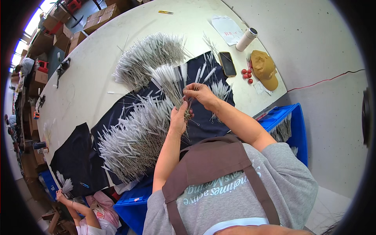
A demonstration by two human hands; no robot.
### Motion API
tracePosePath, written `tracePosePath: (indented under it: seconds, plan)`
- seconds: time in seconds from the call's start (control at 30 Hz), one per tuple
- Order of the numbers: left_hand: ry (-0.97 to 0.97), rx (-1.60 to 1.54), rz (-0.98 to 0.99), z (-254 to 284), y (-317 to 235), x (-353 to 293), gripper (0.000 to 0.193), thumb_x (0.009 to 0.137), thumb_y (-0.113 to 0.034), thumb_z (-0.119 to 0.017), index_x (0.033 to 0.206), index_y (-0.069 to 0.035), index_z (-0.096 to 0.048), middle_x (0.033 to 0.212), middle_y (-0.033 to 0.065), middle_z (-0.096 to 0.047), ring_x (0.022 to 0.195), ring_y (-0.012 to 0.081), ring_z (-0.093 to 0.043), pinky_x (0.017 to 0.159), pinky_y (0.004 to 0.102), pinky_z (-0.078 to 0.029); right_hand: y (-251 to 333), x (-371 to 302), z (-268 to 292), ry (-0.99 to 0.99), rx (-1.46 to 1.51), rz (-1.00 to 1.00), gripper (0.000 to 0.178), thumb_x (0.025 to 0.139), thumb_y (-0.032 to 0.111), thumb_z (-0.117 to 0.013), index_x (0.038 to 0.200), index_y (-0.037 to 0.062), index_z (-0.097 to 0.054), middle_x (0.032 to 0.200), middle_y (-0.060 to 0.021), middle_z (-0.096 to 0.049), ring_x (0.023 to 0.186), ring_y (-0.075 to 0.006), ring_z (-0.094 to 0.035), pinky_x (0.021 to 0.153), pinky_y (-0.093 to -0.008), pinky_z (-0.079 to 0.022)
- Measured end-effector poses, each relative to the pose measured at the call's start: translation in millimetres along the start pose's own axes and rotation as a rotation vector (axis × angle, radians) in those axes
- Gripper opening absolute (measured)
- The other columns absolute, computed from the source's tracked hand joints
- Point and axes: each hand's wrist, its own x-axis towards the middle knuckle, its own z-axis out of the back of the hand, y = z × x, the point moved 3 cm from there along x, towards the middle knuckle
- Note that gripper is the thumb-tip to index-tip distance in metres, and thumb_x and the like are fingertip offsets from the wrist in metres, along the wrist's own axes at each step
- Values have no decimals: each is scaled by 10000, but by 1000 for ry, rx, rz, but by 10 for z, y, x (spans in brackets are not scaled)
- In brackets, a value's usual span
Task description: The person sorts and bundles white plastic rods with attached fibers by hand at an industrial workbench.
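My left hand [179, 119] is closed round a bundle of wire-handled straw brushes [168, 80], white bristles pointing away from me. My right hand [201, 95] is closed in a pinch at the bundle's right side, where a few loose brushes [200, 73] fan out past its fingers. Its fingertips partly hide what they grip. Left of my hands lies a large heap of the same brushes [133, 137] on dark cloth [105, 121]. A second heap [150, 55] rests farther off. Right of my right hand is a smaller cluster [221, 91].
On the white table [90, 74] at right are a phone [227, 64], tumbler [246, 39], tan cap [264, 69], red balls [246, 74] and paper [227, 29]. A yellow cutter [166, 12] lies far off. Blue bins [298, 129] stand by the edge. A co-worker's hands [60, 197] hold brushes, lower left.
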Motion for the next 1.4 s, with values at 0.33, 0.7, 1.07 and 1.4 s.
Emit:
tracePosePath:
  seconds: [0.33,0.7,1.07,1.4]
  plan:
    - [-152,33,-37,-35,4,-33,287,815,-163,-608,1061,-45,-520,833,-3,-546,639,89,-527,521,258,-482,18,-105,-19,0,183,10,187,814,141,-604,954,21,-578,863,-49,-603,789,-150,-617,767,-238,-435]
    - [-157,78,29,-15,48,-40,244,812,-205,-615,1011,-93,-531,771,-19,-542,630,84,-522,552,245,-461,-12,-75,-101,3,143,58,176,752,102,-667,856,17,-554,769,-44,-574,666,-136,-583,628,-248,-461]
    - [-125,14,1,14,59,-33,243,814,-226,-611,1019,-124,-528,820,-37,-551,648,89,-531,526,239,-469,-121,-28,-55,-49,178,22,151,775,163,-661,813,53,-565,741,-29,-602,651,-102,-551,610,-235,-432]
    - [-169,-34,8,28,70,-40,232,813,-241,-611,997,-115,-547,847,-24,-590,644,97,-545,545,253,-470,-207,4,-22,-124,145,5,185,797,203,-640,848,35,-583,731,-15,-586,648,-95,-555,610,-226,-418]
